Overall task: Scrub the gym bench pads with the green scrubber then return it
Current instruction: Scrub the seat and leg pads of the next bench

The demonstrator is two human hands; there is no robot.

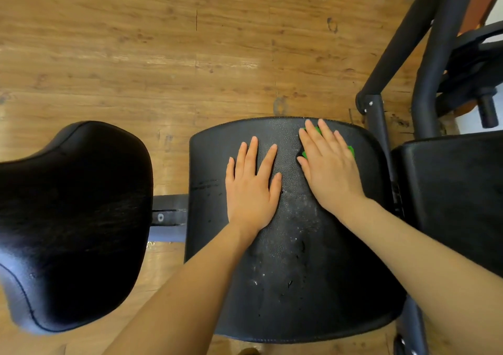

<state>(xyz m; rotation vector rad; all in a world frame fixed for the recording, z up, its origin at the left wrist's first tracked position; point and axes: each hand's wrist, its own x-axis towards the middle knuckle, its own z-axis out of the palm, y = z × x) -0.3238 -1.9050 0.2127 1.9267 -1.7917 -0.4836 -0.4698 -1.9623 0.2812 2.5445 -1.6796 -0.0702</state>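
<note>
Scrubber (351, 150) beneath flat right hand (330, 168) on pad (299, 245), fingers straight; left hand (251, 185) flat alongside.

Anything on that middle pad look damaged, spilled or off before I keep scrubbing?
Nothing looks damaged. The middle pad carries scattered water droplets and a scuffed streak near its left edge, which fits scrubbing. The right hand presses flat on the green scrubber; the left hand rests flat beside it.

Soft black pads: three, the left pad (73, 226), the middle pad (294, 273), the right pad (457, 199)
Hands: two, the left hand (251, 188), the right hand (330, 166)
Green scrubber (351, 149): one
</note>
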